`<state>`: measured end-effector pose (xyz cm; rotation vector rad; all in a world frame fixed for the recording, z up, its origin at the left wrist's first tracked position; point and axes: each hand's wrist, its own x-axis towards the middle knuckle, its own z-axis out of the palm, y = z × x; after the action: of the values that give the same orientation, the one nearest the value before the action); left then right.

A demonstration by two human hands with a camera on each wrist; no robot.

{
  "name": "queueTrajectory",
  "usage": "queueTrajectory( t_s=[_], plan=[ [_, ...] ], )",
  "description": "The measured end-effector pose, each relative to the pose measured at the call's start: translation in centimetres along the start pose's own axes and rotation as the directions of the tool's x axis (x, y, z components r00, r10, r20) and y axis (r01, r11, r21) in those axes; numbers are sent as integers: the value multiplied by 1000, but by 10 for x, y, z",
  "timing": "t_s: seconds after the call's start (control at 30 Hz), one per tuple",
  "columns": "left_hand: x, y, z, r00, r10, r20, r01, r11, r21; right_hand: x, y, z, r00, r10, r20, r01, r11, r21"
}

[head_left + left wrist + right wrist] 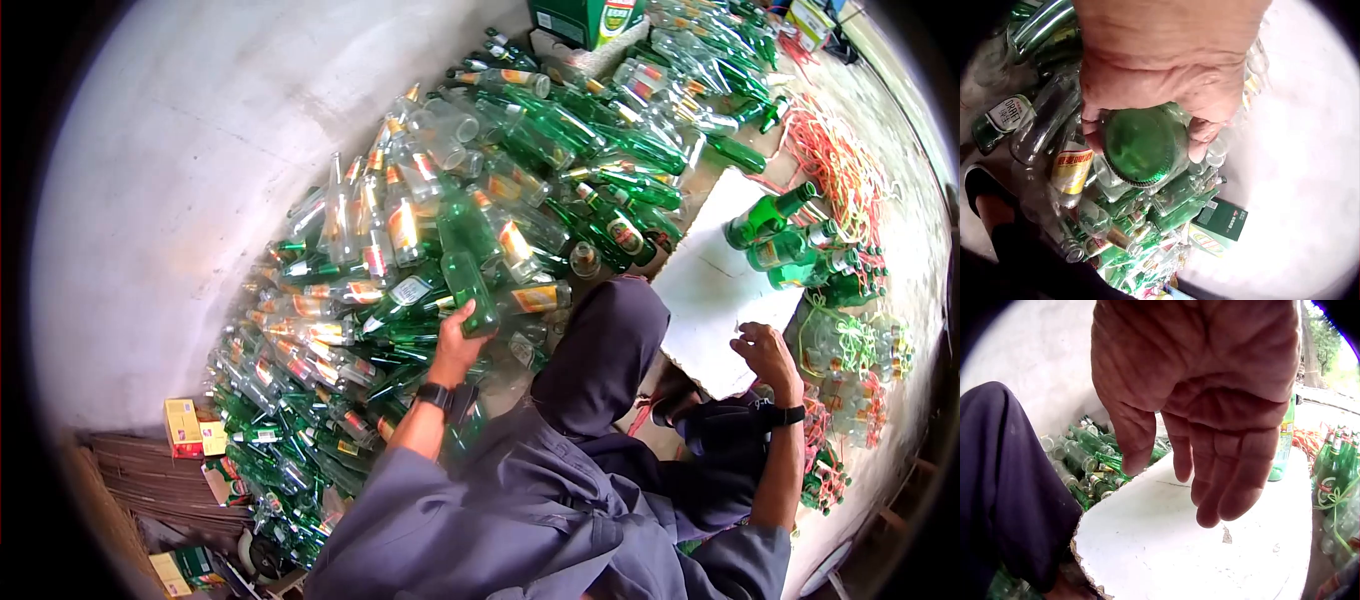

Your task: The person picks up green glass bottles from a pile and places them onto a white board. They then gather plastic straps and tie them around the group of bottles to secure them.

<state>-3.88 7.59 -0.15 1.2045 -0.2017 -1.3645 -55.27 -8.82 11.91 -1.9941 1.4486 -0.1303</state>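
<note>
Your head camera looks forward and steeply down over the bottle heap (520, 135) and tabletop (700, 280). Your wrist cameras look from close up, 1 past your left hand (1163, 69) across the bottle heap, 1 past your right hand (1200, 406) over the tabletop; all 3 views share the bottle heap, 2 the tabletop.

- pale wall (200, 150), left of the left hand (460, 345)
- green carton (565, 22), well ahead of both hands, beside the wall
- yellow box (183, 422), left of the left hand and nearer the body
- brown rods (155, 480), just beside that box
- greenery (1332, 331), far beyond the right hand (1200, 406)
</note>
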Motion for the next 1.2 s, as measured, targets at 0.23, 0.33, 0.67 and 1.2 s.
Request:
queueTrajectory(
  t_s=[0.23, 0.33, 0.67, 1.2],
  plan=[
    [-24, 37, 73, 975, 142, 170, -149, 988, 32, 9, -15, -4, 997, -77, 0, 77, 994, 77],
    [-32, 76, 139, 920, 218, 325, -268, 956, 118, 10, -27, -11, 998, -55, -8, 55, 963, 265],
    [-38, 108, 323, 523, 51, 851, -788, 410, 460, -13, -68, -65, 991, -90, -99, 130, 486, 864],
    [55, 17, 376, 299, -444, 845, -719, 477, 505, -42, -40, -83, 830, 432, -354, 40, 586, 810]
  ],
)
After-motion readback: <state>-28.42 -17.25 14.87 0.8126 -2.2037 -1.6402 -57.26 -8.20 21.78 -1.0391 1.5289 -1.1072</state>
